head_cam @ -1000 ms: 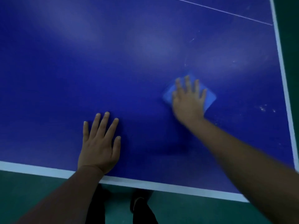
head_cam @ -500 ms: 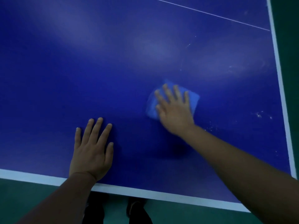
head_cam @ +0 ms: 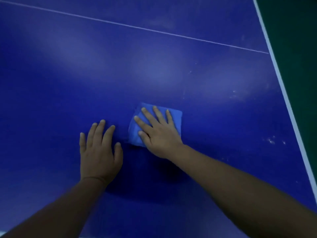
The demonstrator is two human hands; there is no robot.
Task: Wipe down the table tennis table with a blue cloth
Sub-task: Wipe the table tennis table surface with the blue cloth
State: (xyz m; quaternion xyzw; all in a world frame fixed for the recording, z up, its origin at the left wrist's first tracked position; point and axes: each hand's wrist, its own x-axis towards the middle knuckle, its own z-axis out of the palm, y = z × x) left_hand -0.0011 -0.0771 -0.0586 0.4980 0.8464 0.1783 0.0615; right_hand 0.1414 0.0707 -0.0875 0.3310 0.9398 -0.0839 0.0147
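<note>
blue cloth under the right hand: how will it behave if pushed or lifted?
The blue cloth is folded flat, so probably floppy and light when lifted. Under the flat right hand on the glossy table, it should slide easily; pushed at one edge, it may bunch.

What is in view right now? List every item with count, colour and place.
table: one, dark blue top, fills most of the view
thin line: one, white, runs across the far part of the table
edge stripe: one, white, along the table's right side
specks: a few, whitish, on the table near the right edge
floor: green, beyond the right edge
cloth: one, light blue, folded, flat on the table at centre
left hand: flat on the table, just left of the cloth
right hand: fingers spread, pressing on the cloth
</note>
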